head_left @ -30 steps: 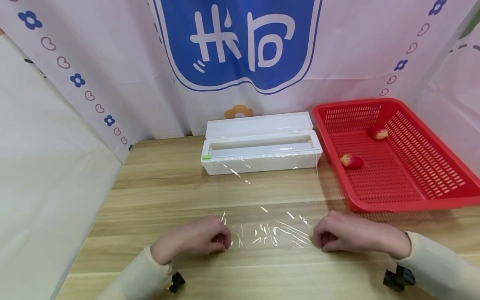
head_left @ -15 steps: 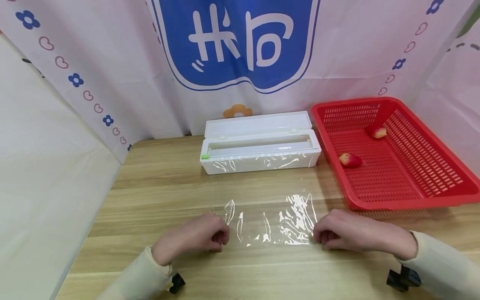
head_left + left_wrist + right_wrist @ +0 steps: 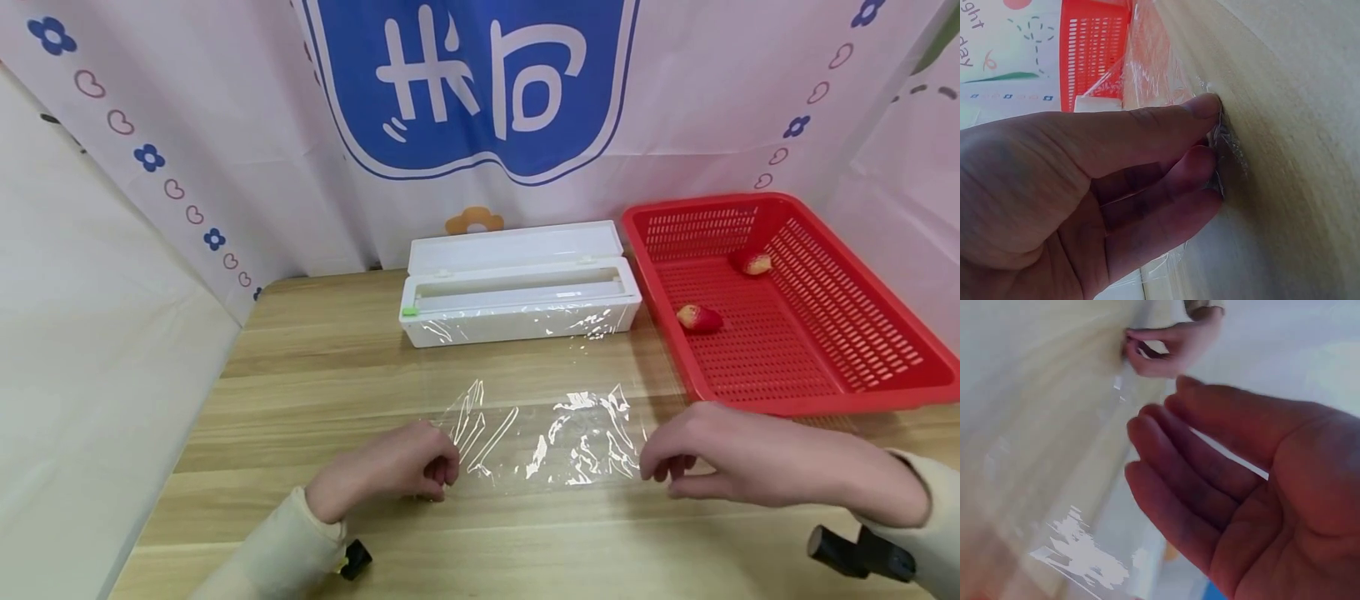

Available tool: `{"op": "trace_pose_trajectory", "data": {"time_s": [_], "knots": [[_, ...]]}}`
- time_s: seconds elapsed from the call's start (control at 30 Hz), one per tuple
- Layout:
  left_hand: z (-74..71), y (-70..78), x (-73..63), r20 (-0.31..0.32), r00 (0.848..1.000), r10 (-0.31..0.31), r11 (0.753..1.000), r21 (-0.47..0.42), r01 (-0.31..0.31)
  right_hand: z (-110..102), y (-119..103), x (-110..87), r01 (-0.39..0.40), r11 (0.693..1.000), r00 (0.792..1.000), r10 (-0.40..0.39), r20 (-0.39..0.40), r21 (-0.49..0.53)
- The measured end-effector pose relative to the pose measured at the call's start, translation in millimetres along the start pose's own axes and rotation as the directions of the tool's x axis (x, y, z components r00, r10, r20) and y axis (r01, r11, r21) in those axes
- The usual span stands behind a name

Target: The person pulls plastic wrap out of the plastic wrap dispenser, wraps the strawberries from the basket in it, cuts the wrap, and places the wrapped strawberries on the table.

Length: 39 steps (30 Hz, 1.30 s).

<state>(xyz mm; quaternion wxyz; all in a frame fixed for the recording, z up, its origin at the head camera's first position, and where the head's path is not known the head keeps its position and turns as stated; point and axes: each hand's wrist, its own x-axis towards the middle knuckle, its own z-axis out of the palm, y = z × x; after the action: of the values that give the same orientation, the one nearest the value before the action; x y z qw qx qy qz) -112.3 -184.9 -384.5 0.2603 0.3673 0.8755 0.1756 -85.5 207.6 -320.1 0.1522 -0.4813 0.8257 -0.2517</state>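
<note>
A sheet of clear cling film point(image 3: 540, 450) stretches forward over the wooden table from a white cling film dispenser point(image 3: 517, 323), whose lid stands raised. My left hand point(image 3: 397, 465) pinches the film's near left corner; in the left wrist view the crumpled film edge point(image 3: 1227, 140) shows at the thumb and fingertips, close over the table. My right hand point(image 3: 750, 457) hovers at the film's near right corner. Its fingers point(image 3: 1166, 494) are loosely bent, with nothing between them and the thumb in the right wrist view. Creases and glare show across the film.
A red plastic basket point(image 3: 817, 406) stands at the right, beside the dispenser. Inside lie two small red-and-cream pieces, one at the near left point(image 3: 701, 317) and one farther back point(image 3: 752, 262). A printed white cloth point(image 3: 337, 208) hangs behind the table.
The film has sunk toward the table and grown more creased. My right hand has let go of its corner and drawn back a little to the right; the left hand keeps its pinch.
</note>
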Motion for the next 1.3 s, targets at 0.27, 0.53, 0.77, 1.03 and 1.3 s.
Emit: {"op": "trace_pose_trajectory", "data": {"time_s": [0.27, 0.53, 0.77, 1.03, 1.3], "knots": [[-0.9, -0.3, -0.5, -0.003, 1.000, 0.010, 1.000, 0.001, -0.010, -59, -3, -3.2, -0.085, 0.989, 0.995, 0.078, -0.063, -0.117], [-0.6, -0.7, -0.3, -0.002, 1.000, 0.010, 1.000, -0.003, -0.010, -115, 30, 1.9, -0.317, 0.933, 0.947, 0.303, -0.102, -0.169], [-1.0, -0.3, 0.5, 0.000, 1.000, 0.007, 1.000, 0.007, -0.007, -134, 71, 15.5, -0.453, 0.865, 0.891, 0.434, -0.132, -0.217], [-1.6, -0.2, 0.6, 0.003, 1.000, -0.003, 1.000, 0.006, 0.003, -135, 115, 28.7, -0.498, 0.830, 0.866, 0.491, -0.095, -0.252], [-1.3, 1.5, 0.3, 0.004, 1.000, -0.027, 1.000, -0.002, 0.027, -128, 145, 33.1, -0.538, 0.814, 0.837, 0.547, -0.024, -0.220]]}}
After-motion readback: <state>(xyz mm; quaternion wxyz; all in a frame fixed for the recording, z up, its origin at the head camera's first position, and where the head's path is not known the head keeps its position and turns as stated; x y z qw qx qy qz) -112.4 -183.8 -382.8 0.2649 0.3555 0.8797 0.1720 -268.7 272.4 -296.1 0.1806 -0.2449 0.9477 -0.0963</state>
